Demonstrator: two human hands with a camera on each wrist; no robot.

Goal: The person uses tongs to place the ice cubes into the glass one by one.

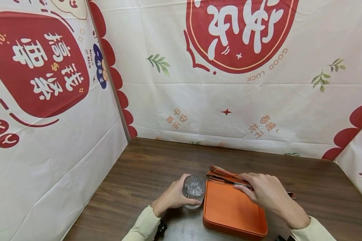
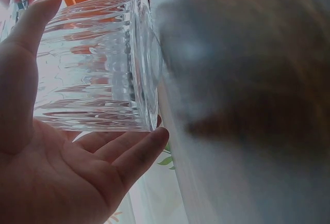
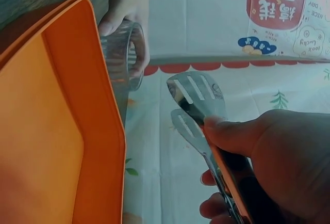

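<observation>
A clear ribbed drinking glass (image 1: 194,191) stands upright by the left edge of the orange tray (image 1: 232,209). My left hand (image 1: 175,196) grips it from the left side, thumb and fingers around its wall; in the left wrist view the base of the glass (image 2: 98,64) is right at the tabletop. With my right hand (image 1: 268,192) I hold metal tongs (image 3: 198,97) by their arms, over the tray's far edge. Their two slotted ends stand apart, nothing between them, and point left toward the glass.
The brown wood-grain table (image 1: 157,157) extends around the tray. White cloth walls (image 1: 169,97) with red prints rise behind it and along the left and right sides. The tray has a low raised rim.
</observation>
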